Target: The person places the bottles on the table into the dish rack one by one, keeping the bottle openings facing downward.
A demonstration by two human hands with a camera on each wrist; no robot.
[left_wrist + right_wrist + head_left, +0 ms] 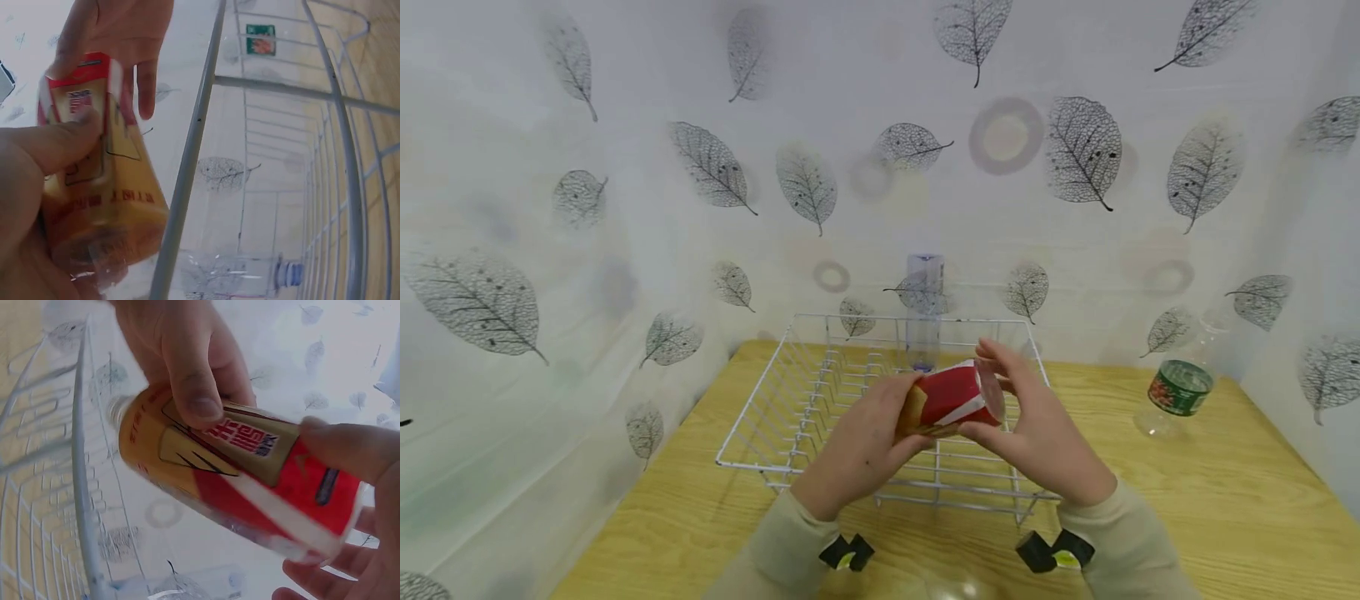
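A plastic bottle [953,395] with a red and gold label is held tilted in the air above a white wire rack [752,463]. My left hand [867,437] grips its gold neck end, with the thumb [199,403] lying across the label. At the red base end, my right hand [1043,429] holds the bottle between thumb and fingers. The right thumb [350,447] presses on the label, while several right fingers [331,581] spread below the base. In the right wrist view the clear neck [117,412] points left toward the rack.
A clear bottle [924,329] stands cap down at the rack's back; its blue cap [289,274] shows in the left wrist view. Another clear bottle with a green label [1180,387] stands on the wooden table [1240,492] at right. A leaf-patterned curtain [880,208] hangs behind.
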